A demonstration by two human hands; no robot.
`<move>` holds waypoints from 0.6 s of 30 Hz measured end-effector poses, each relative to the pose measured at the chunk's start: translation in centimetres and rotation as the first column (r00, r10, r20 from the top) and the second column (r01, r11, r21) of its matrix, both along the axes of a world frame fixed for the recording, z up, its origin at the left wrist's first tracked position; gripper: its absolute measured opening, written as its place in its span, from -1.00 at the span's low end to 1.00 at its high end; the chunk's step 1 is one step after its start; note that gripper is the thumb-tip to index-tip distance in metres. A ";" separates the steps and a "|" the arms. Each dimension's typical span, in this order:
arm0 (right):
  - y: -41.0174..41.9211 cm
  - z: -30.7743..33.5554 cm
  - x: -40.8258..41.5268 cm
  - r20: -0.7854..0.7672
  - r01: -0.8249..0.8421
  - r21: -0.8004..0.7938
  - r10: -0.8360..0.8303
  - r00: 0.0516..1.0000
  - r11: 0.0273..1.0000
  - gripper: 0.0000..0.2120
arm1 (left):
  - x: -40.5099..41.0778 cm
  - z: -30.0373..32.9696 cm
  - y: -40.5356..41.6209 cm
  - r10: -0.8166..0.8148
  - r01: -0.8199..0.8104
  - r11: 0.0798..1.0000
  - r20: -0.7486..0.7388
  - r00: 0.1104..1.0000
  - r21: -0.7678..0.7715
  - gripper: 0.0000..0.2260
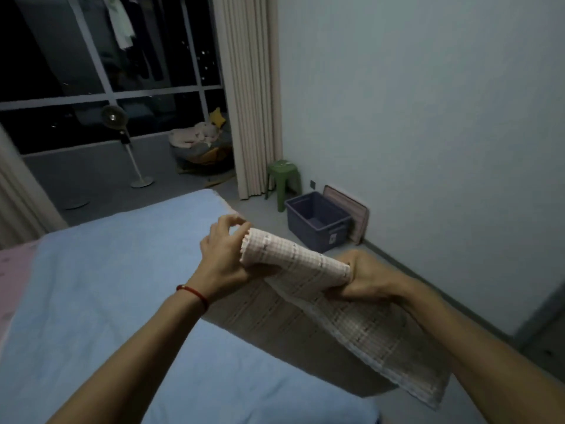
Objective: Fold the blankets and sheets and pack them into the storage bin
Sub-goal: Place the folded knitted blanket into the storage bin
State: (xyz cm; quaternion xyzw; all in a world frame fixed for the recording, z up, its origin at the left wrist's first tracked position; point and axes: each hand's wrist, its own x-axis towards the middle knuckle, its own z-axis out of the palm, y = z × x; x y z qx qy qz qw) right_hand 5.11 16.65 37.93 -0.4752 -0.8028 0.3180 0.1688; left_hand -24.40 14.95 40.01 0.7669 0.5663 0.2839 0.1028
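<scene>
The left hand (224, 255) is positioned at the near-left end of a rolled checked blanket (298, 258). Its palm is pressed against the underside of the roll, and its fingers (237, 223) are curled loosely above the scalloped end; whether the fingertips touch the fabric cannot be told. A red cord bracelet (193, 293) is worn on the left wrist. The right hand (365, 276) is closed around the opposite end of the roll, with the fabric gripped firmly inside the fist. The rolled part of the blanket is held in the air between both hands. The unrolled remainder is draped downward from the roll, and its free edge (428, 390) hangs below the right forearm, over the floor.

The bed (107, 301) is located to the left of the blanket and is covered with a light blue sheet (128, 264). A pink cloth (13, 270) is visible at the far-left edge of the bed.

The storage bin (318, 221), dark blue and open, is placed on the floor beyond the blanket, near the wall; it is well apart from both hands. No folded item can be seen inside it. A flat lid (350, 209) is leaned against the wall just behind the bin. A green stool (282, 182) is set just left of the bin, beside the curtain (247, 93). A standing fan (123, 145) is placed farther left, before the dark window (101, 56).
</scene>
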 end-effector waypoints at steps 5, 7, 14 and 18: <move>3.0 -0.8 7.9 -0.033 0.134 -0.023 -0.135 0.990 0.991 -0.65 | 8.5 0.0 5.7 -0.331 0.325 0.943 0.247 0.911 0.068 -0.66; 4.1 -2.4 11.9 -0.066 0.259 -0.021 -0.260 0.963 0.966 -0.69 | 12.1 -0.1 8.1 -0.387 0.361 0.922 0.267 0.883 0.141 -0.59; 6.7 -13.9 22.8 -0.194 0.529 -0.320 -0.601 0.776 0.786 -0.52 | 23.3 2.0 15.8 -0.502 0.479 0.849 0.054 0.863 0.223 -0.69; 11.5 -18.2 27.2 -0.460 0.411 -0.467 -0.613 0.643 0.783 -0.36 | 30.8 5.3 21.0 -0.439 0.448 0.858 -0.096 0.894 0.249 -0.62</move>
